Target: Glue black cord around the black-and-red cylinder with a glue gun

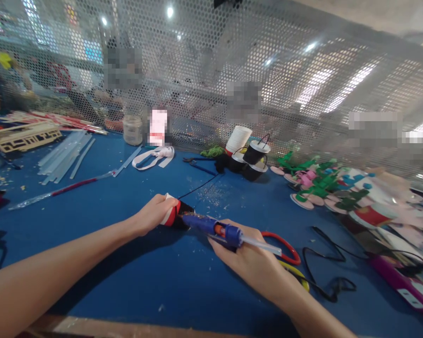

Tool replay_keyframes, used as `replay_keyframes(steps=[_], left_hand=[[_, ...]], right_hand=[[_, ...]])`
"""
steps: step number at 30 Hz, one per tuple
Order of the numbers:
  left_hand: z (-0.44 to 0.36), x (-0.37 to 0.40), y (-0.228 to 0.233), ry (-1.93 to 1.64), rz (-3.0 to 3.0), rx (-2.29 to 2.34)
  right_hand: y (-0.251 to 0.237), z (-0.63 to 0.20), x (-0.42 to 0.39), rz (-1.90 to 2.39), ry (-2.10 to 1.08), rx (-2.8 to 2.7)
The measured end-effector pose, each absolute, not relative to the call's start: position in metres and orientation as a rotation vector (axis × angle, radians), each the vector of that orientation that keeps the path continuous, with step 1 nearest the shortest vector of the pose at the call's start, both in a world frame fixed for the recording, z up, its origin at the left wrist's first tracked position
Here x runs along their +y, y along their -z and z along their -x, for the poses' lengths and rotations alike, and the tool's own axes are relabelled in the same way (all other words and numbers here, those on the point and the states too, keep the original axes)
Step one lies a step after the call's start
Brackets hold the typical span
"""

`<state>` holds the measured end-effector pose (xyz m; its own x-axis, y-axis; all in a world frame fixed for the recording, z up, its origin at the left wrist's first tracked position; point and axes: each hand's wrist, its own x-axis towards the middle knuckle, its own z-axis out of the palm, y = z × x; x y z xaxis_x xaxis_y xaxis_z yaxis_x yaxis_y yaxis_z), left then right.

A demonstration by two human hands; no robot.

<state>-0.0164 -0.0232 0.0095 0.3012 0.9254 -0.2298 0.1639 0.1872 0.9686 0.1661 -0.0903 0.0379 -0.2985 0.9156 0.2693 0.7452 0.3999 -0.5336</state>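
My left hand (153,216) grips a red and white paper cup (169,214) lying on its side, partly covered in black yarn at the end facing right. From it a thin black strand (199,187) runs back to a dark ball of yarn (223,164). Wrapped round a blue glue gun (202,224) is my right hand (255,258). The gun's nozzle points left and meets or nearly meets the yarn-covered end; actual contact cannot be made out. A clear glue stick (262,245) pokes out of the gun's rear.
White cups (238,138), a black-wrapped cup (256,152) and pliers (199,165) stand or lie behind. Glue sticks (65,155) and white ribbon (155,157) are on the left. Felt-like flowers (313,183), a black cable (324,281) and a purple power strip (402,284) occupy the right.
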Motion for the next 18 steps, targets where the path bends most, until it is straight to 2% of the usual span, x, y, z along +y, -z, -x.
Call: replay_keyframes(steps=[18], left_hand=[[0.0144,-0.0232,-0.0111,-0.742,-1.25,1.167]], right_hand=[[-0.0365,-0.1684,-0.0941,1.395,-0.386,-2.24]])
